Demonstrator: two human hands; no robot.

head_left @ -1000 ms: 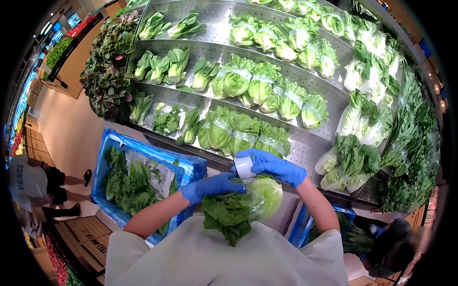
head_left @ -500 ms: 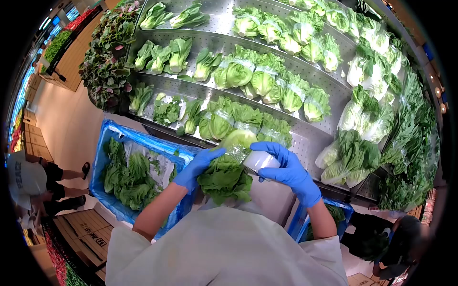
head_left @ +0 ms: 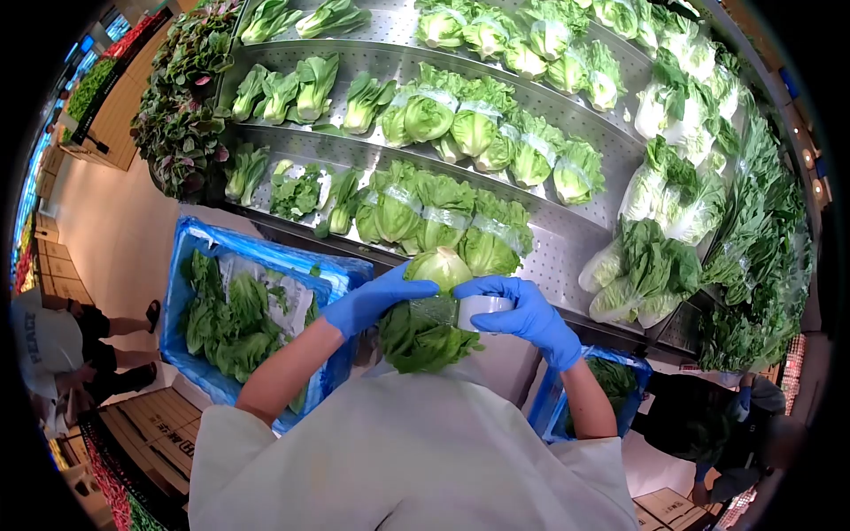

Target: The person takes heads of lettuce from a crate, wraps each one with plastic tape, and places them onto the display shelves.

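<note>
A head of lettuce (head_left: 427, 343) is held in front of my chest, its pale stem end toward the shelf and its dark leaves toward me. My left hand (head_left: 376, 301), in a blue glove, grips its left side. In my blue-gloved right hand (head_left: 534, 323) is a roll of tape (head_left: 481, 311), close against the lettuce's right side. A clear shiny band crosses the lettuce between the hands. Bunches of lettuce with clear bands (head_left: 443, 217) stand on the lowest shelf just beyond.
A blue-lined crate (head_left: 186, 292) of loose greens sits at left, and another blue crate (head_left: 639, 409) at right. Tiered metal shelves (head_left: 567, 252) hold bok choy (head_left: 316, 87) and napa cabbage (head_left: 642, 279). One person (head_left: 53, 345) stands left; another (head_left: 717, 425) bends at right.
The tape roll has turned and now lies close against the lettuce's right side. The lettuce's stem end has tipped more into sight. The whole view has shifted slightly.
</note>
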